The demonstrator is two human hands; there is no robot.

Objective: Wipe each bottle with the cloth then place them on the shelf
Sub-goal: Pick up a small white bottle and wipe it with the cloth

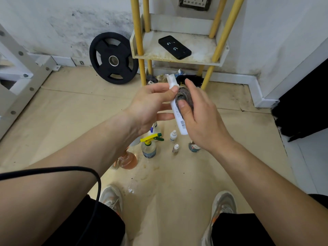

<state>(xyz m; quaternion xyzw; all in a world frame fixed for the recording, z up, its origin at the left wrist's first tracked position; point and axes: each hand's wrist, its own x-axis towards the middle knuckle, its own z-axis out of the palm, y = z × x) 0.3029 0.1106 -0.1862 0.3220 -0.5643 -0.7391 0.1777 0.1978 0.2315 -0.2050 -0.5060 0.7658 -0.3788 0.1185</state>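
The left hand (152, 102) pinches the upper end of a slim white bottle (178, 116) between thumb and curled fingers, just under its cap. The right hand (200, 118) grips a grey cloth (182, 95) wrapped against the bottle's side, thumb pressing on it. The bottle is held tilted in the air above the floor, where a yellow-triggered spray bottle (149, 147), two small dropper bottles (173, 136) and an orange-filled bottle (128, 160) stand, while beyond them the yellow-posted shelf (177, 59) carries a black phone (174, 47).
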